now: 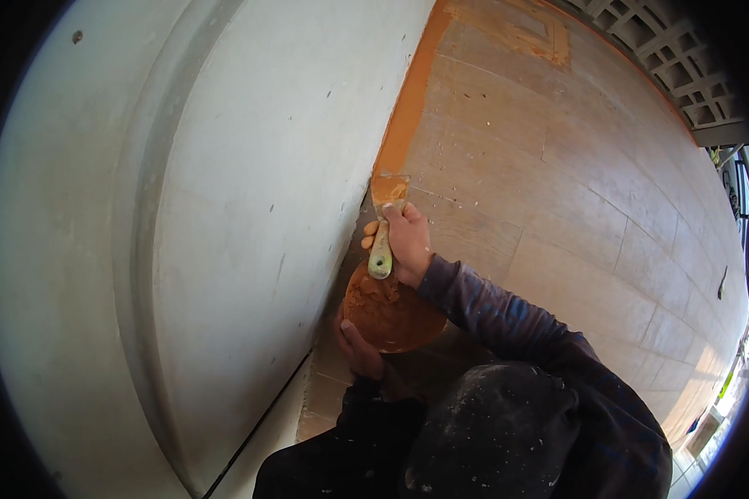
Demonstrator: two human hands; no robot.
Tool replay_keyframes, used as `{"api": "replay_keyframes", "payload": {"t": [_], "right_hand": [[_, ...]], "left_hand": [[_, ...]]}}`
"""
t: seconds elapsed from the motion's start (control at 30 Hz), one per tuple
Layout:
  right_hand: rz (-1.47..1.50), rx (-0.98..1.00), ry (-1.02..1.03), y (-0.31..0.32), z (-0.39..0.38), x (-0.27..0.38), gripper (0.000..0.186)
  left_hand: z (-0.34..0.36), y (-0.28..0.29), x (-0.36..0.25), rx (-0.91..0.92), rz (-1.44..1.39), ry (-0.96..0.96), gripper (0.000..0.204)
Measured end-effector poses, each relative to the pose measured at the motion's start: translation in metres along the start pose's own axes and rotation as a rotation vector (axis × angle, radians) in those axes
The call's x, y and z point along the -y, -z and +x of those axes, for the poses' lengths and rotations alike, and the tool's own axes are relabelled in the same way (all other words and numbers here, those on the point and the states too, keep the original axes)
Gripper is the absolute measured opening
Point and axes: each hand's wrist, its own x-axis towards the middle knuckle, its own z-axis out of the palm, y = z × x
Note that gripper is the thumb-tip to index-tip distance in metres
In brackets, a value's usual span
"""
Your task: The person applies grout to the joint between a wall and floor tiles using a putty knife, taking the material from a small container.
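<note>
My right hand [412,241] grips a putty knife [380,258] by its pale, smeared handle, thumb along the top. Orange paste coats part of the blade, which rests at the lower end of an orange coated strip [408,112] on the tiles along the wall's foot. Below, a round bowl [420,339] holds thick orange-brown paste [376,301]. My left hand [359,349] is closed on the bowl's left rim, with its thumb over the edge; the other fingers are mostly hidden.
A pale wall [258,183] with a raised moulding runs along the left. Wood-look floor tiles [574,224] spread to the right, with small crumbs near the knife. More orange coating [516,37] surrounds a rectangle at the far end. A pale lattice screen [670,58] borders the far right.
</note>
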Motion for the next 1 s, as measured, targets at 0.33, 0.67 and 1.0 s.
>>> {"api": "replay_keyframes", "payload": {"t": [0.33, 0.67, 1.0], "right_hand": [[0.048, -0.129, 0.314, -0.006, 0.12, 0.068, 0.024], [-0.121, -0.076, 0.114, 0.015, 0.066, 0.002, 0.031], [-0.075, -0.139, 0.5, 0.018, 0.136, 0.109, 0.028]], "left_hand": [[-0.002, -0.001, 0.012, -0.049, -0.074, 0.013, 0.051], [-0.001, 0.004, 0.015, -0.051, -0.053, 0.043, 0.054], [-0.004, 0.002, 0.02, -0.016, -0.068, 0.044, 0.053]]}}
